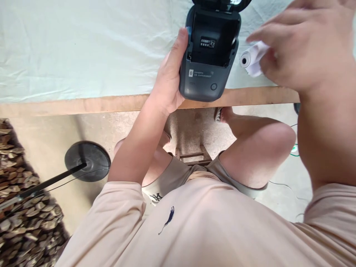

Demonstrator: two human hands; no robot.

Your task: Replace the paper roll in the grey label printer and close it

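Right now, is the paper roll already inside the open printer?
No, the paper roll is in the right hand, beside the printer, whose open compartment is empty and which the left hand holds.

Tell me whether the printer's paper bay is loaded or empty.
Empty. The printer, gripped by the left hand, has its lid swung open and the bay bare; the paper roll is outside, in the right hand.

The printer (pixel 210 55) loses its open lid past the top edge, its small label is too fine to read, the paper roll (pixel 251 59) lies half hidden under the right hand (pixel 300 44) (itself cut off above), grip unclear.
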